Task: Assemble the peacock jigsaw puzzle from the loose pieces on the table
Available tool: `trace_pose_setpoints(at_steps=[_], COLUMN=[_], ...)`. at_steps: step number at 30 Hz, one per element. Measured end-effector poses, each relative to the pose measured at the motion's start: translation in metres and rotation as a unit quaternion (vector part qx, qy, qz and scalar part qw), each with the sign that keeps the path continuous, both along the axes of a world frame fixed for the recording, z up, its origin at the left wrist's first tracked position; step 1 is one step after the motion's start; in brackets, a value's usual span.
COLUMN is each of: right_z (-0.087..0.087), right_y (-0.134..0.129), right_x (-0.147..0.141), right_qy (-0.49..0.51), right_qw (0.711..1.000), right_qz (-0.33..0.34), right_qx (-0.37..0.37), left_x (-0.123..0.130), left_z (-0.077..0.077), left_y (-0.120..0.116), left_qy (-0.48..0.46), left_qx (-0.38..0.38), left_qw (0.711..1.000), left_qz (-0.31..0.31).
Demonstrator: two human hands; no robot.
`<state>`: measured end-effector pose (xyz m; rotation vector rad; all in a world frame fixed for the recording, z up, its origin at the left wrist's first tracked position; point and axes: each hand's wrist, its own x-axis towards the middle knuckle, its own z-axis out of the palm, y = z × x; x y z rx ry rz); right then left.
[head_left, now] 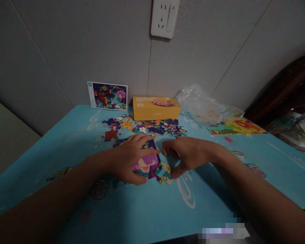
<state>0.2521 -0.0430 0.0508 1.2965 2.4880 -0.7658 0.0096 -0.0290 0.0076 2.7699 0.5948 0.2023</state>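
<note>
My left hand (133, 157) lies spread over a joined patch of purple and pink puzzle pieces (149, 162), its fingers apart and its palm hiding the patch's left part. To the right, my right hand (183, 154) is bent, with thumb and fingers apart. Its thumb tip touches the right edge of a teal piece with yellow leaves (164, 172), which lies at the patch's lower right corner. Behind the hands lies a pile of loose puzzle pieces (156, 128). A red-brown piece (111, 135) sits at the pile's left front.
A picture card (109, 96) leans against the wall, beside a yellow puzzle box (156, 109). Clear plastic bags (200, 105) and a yellow-green picture sheet (237, 126) lie at the back right of the blue table (152, 210). A wall socket (165, 18) is above.
</note>
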Motion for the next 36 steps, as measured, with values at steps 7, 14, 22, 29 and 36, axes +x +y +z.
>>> trace_pose_setpoints(at_steps=[7,14,22,29,36], right_z=[-0.005,-0.008,-0.009,-0.018,-0.037], right_y=[0.002,-0.003,0.000,0.001,0.015], right_x=[0.000,-0.004,-0.003,-0.009,-0.010], right_qy=[0.083,0.126,0.232,0.328,0.276], right_qw=[0.993,0.985,0.965,0.945,0.929], right_qz=[0.076,0.118,0.118,-0.015,-0.165], right_qx=[0.021,-0.005,-0.033,0.003,0.182], left_x=[-0.004,-0.004,-0.001,0.016,-0.003], left_z=[-0.004,-0.005,-0.003,-0.008,-0.012], left_y=[0.002,0.005,-0.002,-0.002,0.034], left_qy=[0.000,-0.005,-0.043,-0.180,-0.275], left_qx=[0.001,-0.006,-0.020,-0.031,0.037], left_qw=[1.000,1.000,0.999,0.983,0.876], left_qz=[0.003,-0.001,-0.019,0.024,0.396])
